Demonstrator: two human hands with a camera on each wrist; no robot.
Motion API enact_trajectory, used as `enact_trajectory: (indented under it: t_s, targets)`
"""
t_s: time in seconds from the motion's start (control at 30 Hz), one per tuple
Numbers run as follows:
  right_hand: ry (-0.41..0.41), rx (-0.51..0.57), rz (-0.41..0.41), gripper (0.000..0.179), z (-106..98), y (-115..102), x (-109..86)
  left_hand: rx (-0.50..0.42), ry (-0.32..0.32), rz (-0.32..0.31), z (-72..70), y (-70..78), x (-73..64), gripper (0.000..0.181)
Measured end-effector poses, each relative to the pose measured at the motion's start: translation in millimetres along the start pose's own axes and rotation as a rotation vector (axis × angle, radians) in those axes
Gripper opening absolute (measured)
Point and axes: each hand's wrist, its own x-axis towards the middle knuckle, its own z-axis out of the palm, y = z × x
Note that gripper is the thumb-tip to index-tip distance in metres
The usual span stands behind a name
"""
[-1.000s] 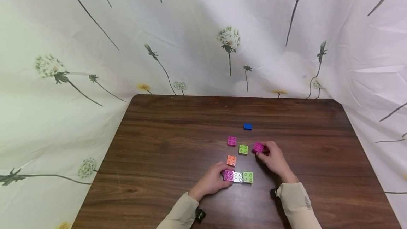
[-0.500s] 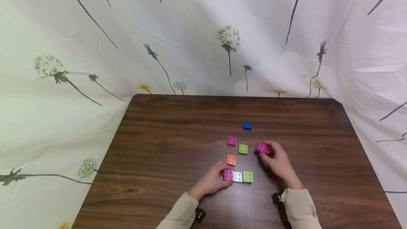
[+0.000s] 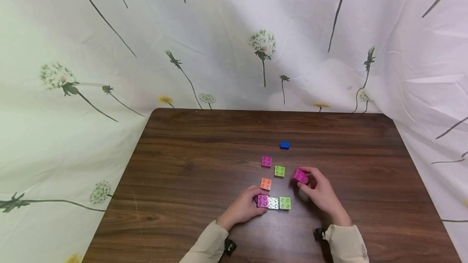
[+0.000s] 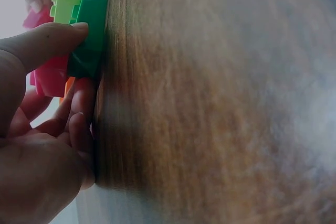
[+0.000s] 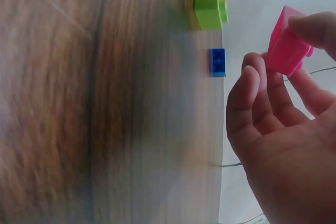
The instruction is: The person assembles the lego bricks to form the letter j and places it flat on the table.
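Note:
My left hand (image 3: 241, 207) grips the left end of a low built row of toy bricks, at the magenta brick (image 3: 263, 201). A white brick (image 3: 273, 203) and a light green brick (image 3: 284, 203) continue that row to the right. Under them, a dark green brick (image 4: 90, 32) lies on the table in the left wrist view, with the thumb across its near part. My right hand (image 3: 320, 191) pinches another magenta brick (image 5: 289, 45) between thumb and fingers, tilted and held above the table. Its hollow underside partly shows in the right wrist view.
On the brown table (image 3: 175, 198), an orange brick (image 3: 265, 184) lies just behind the built row. Farther back are a loose light green brick (image 3: 279, 171), a loose magenta brick (image 3: 266, 162) and a small blue brick (image 3: 284, 145). A flower-printed cloth (image 3: 219, 31) hangs behind the table.
My right hand first moves slightly right with its magenta brick, then comes a little nearer to me, turning the brick. The left hand and the built row stay in place.

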Motion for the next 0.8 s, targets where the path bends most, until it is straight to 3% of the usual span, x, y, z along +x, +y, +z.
enact_trajectory:
  t_s: [0.37, 0.8]
  targets:
    - [-0.148, 0.109, -0.023, 0.044, 14.3, -12.6, -18.9, -0.002, -0.009, -0.014, -0.5, -0.5, 0.5, 0.035]
    - [-0.201, 0.067, -0.088, 0.043, 25.3, -13.3, -31.1, -0.011, -0.022, -0.028, -0.5, -1.7, 0.8, 0.036]
